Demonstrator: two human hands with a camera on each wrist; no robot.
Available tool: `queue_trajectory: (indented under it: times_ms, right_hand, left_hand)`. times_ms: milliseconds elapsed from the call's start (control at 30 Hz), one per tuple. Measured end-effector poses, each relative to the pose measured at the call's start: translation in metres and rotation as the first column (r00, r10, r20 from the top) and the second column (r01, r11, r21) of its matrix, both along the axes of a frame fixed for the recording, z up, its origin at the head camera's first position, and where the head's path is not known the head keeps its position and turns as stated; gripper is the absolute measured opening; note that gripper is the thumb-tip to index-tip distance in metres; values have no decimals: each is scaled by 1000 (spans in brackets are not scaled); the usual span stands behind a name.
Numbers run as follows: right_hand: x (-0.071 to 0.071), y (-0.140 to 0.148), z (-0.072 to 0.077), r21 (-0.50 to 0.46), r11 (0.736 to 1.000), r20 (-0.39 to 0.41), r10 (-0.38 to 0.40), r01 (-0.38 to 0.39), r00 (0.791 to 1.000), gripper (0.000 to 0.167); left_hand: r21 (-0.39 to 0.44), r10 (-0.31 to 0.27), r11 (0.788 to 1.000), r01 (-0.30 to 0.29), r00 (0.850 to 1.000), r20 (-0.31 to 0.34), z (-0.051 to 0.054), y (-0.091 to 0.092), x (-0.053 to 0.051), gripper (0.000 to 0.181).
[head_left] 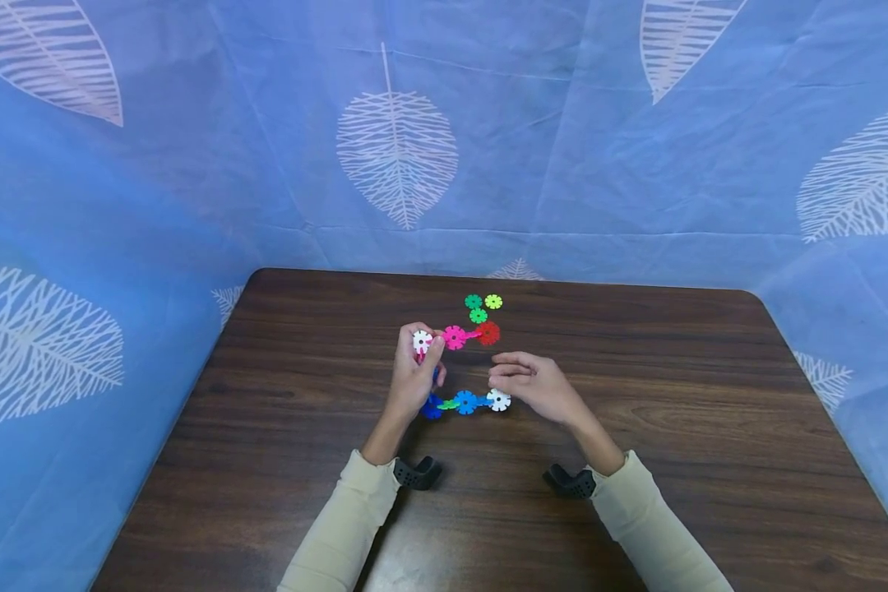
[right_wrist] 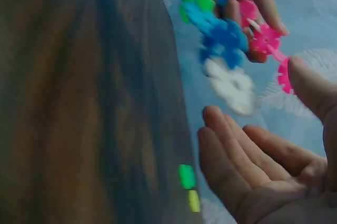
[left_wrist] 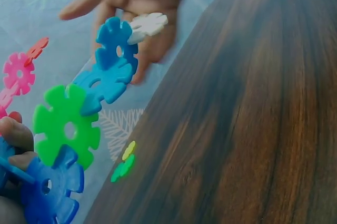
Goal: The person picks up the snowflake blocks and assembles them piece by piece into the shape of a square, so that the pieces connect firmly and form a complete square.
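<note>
A chain of notched flower discs hangs from my left hand (head_left: 414,370), whose thumb and fingers pinch it near a white disc (head_left: 422,342). One arm of the chain has pink discs (head_left: 455,337) ending in a red disc (head_left: 488,333). The other runs through dark blue, a green disc (left_wrist: 67,127) and lighter blue discs (head_left: 465,402) to a white end disc (head_left: 499,400). My right hand (head_left: 536,386) is beside that white end, fingers extended and holding nothing; in the right wrist view a gap separates the fingertips from the white disc (right_wrist: 230,87).
Beyond the chain, two green discs (head_left: 474,302) and a yellow-green disc (head_left: 493,302) lie on the brown wooden table (head_left: 636,345). A blue cloth with white leaf patterns (head_left: 397,148) stands behind and at the sides of the table.
</note>
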State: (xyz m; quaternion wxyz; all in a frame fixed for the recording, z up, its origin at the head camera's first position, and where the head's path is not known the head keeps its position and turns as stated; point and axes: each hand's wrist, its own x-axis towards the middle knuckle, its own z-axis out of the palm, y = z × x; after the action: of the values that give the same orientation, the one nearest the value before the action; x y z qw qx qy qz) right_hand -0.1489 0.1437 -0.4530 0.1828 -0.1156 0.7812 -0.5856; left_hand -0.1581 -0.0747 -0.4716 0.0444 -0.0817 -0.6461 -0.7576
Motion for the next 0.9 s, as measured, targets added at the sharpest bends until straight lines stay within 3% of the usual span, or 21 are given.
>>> queue_trajectory:
  times_ms: [100, 167, 433, 567, 767, 900]
  right_hand:
    - [7, -1, -10, -67, 996, 55, 57, -54, 997, 58]
    - [11, -4, -15, -126, 991, 98, 58, -46, 993, 59]
    - [17, -22, -23, -323, 935, 232, -75, 150, 970, 47]
    - [19, -28, -24, -398, 896, 246, -102, 197, 964, 49]
    - [16, -33, -24, -442, 861, 244, -152, 250, 958, 55]
    - [12, -30, -21, -415, 861, 235, -212, 295, 949, 52]
  left_hand:
    - [6, 28, 1000, -29, 999, 40, 3, 1, 0, 28]
    - [15, 47, 999, -48, 997, 60, 5, 2, 0, 30]
    - [85, 126, 988, -132, 989, 73, 4, 8, 1, 32]
    - [161, 179, 968, -195, 978, 108, 0, 9, -1, 29]
    - [235, 250, 927, -292, 949, 191, -1, 7, -3, 19]
    - [291, 207, 921, -258, 959, 195, -1, 2, -3, 15]
